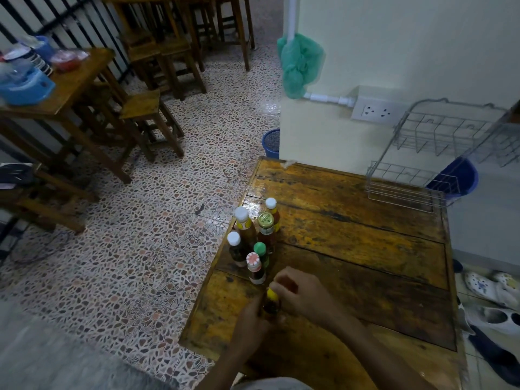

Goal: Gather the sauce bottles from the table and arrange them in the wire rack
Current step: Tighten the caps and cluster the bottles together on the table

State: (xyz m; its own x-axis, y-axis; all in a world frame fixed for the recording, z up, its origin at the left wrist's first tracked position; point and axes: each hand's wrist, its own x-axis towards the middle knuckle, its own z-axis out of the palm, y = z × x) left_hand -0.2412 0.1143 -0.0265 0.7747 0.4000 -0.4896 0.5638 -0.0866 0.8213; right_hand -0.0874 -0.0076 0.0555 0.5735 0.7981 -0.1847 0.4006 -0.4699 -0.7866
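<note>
Several sauce bottles stand clustered near the left edge of the wooden table [365, 266]: a tall white-capped one [244, 226], a gold-lidded one [266, 228], a small white-capped one behind [272, 208], a dark white-capped one [235, 247], a green-capped one [261, 253] and a red-and-white-capped one [255, 267]. Closer to me, a small yellow-capped dark bottle [272, 301] is held between both hands. My left hand [250, 325] wraps its body; my right hand [301, 296] pinches near its cap. The two-tier wire rack [416, 175] stands at the table's far right corner with nothing in it.
A blue bucket [461, 178] sits behind the rack, a wall socket [377, 109] above the table. Shoes [492, 288] lie on the floor to the right. Wooden stools [146, 114] and another table [70, 85] stand across the tiled floor on the left.
</note>
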